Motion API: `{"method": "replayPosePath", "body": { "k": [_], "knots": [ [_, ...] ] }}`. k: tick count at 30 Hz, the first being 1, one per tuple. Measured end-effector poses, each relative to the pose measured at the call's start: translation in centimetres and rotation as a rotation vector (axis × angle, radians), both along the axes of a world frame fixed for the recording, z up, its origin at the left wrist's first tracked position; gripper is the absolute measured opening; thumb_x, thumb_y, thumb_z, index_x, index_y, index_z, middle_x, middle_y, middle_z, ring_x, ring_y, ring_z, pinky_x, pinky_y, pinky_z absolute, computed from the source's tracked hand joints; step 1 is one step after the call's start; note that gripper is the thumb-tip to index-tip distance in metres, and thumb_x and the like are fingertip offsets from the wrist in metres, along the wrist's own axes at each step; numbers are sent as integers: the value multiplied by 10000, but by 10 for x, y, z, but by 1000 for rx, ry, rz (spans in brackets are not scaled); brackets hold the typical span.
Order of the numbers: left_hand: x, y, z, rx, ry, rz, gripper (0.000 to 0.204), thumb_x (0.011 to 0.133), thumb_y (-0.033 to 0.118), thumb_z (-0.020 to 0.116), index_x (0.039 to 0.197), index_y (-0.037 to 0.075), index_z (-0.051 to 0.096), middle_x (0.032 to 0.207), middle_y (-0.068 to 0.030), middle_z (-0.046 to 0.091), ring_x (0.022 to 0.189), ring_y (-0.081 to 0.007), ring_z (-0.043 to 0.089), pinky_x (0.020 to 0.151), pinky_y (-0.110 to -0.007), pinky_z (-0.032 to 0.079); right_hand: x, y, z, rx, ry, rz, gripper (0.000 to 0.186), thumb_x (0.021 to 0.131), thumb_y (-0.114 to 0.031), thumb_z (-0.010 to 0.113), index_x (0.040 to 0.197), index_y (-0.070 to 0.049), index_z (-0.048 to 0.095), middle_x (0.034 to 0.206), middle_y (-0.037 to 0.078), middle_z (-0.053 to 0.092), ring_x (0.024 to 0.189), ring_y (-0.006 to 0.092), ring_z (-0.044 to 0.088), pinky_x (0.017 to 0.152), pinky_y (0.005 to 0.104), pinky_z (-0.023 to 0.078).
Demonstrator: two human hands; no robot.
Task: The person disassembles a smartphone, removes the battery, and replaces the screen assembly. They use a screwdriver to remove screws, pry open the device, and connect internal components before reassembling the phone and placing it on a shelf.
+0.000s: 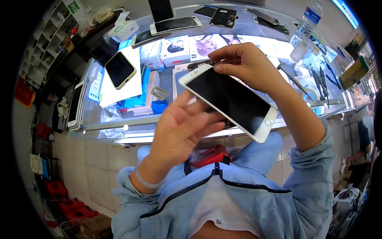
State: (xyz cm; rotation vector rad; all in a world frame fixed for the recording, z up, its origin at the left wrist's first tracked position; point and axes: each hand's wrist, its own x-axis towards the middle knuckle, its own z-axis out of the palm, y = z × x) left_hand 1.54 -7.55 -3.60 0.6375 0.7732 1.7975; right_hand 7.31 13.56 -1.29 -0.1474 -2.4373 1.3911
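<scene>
Above the counter's front edge, a white-bordered phone screen [230,99] with a black display and a round home button is held at a tilt. My right hand [242,63] pinches its upper end between thumb and fingers. Behind the screen, a dark phone body [199,64] shows at the top end; the rest of it is hidden. My left hand [179,129] is at the screen's lower left side, slightly blurred, with its fingers apart. Some of its fingertips pass behind the screen, and I cannot tell whether they touch it.
A phone in a yellowish case [120,70] lies on white paper at left. Screwdrivers [295,81] and tweezers lie right, near a water bottle [307,24]. An opened phone [223,18] lies at the back. A metal blade [159,93] and a blue piece [159,106] sit by my left hand.
</scene>
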Motion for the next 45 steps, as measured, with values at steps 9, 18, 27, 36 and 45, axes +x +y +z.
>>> {"method": "replayPosePath", "body": {
  "k": [9, 18, 27, 36, 45],
  "knots": [
    [-33, 9, -1, -7, 53, 23, 571, 859, 34, 516, 1349, -69, 240, 1292, -206, 445, 1117, -233, 521, 937, -334, 438, 3, -2, -3, 107, -80, -84, 252, 827, -91, 631, 1041, 41, 626, 953, 108, 656, 869, 137, 623, 808, 254, 494],
    [-27, 11, -4, 86, 254, 285, 600, 871, 112, 501, 1350, -115, 219, 1377, -265, 302, 1317, -317, 287, 1084, -386, 253, 32, -20, -13, 381, 79, -4, 273, 806, -70, 614, 1072, -5, 608, 1161, 175, 582, 1087, 299, 554, 909, 358, 435],
    [-26, 12, -4, 38, 182, 270, 605, 907, 150, 435, 1374, -103, 145, 1370, -290, 292, 1309, -330, 298, 1085, -383, 248, 39, -25, -23, 390, 131, -19, 253, 824, -32, 567, 1072, -37, 610, 1188, 163, 568, 1079, 318, 553, 900, 359, 434],
    [-7, 11, 1, 62, 136, 288, 676, 900, 225, 456, 1401, -61, 103, 1383, -279, 272, 1315, -318, 283, 1070, -396, 260, 49, -44, -18, 272, 147, -6, 721, 621, -375, 802, 1172, 2, 527, 1279, 292, 388, 1087, 391, 508, 917, 387, 424],
    [39, -18, -9, -66, 66, 209, 931, 758, 245, 688, 1431, 22, 85, 1448, -182, 217, 1341, -291, 242, 1085, -413, 235, 78, -75, -10, 727, -65, -125, 610, 631, -185, 728, 1194, -78, 519, 1363, 240, 329, 1133, 446, 450, 889, 467, 403]
  ]
}}
